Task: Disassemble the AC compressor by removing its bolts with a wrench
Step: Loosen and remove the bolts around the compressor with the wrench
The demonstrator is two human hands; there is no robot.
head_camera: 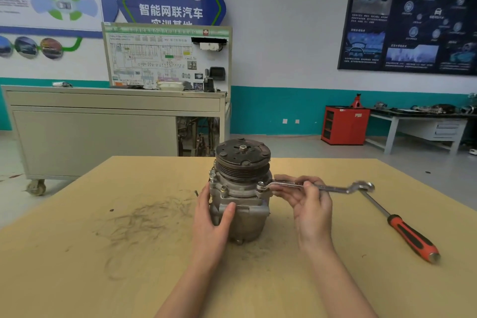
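Compressor (240,204) standing upright mid-counter (103,253), pulley up; likely heavy, rigid, maybe greasy. Left hand (211,217) bracing housing, fingers (228,214) curling round it. Right hand (307,201) pinching wrench (333,188) shaft, ring end seating on 1 flange bolt (260,186).

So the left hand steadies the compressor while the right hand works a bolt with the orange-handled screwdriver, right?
Wrong tool: in the head view the right hand holds a wrench, its ring end on a bolt of the compressor. The orange-handled screwdriver lies on the table. The left hand does steady the compressor.
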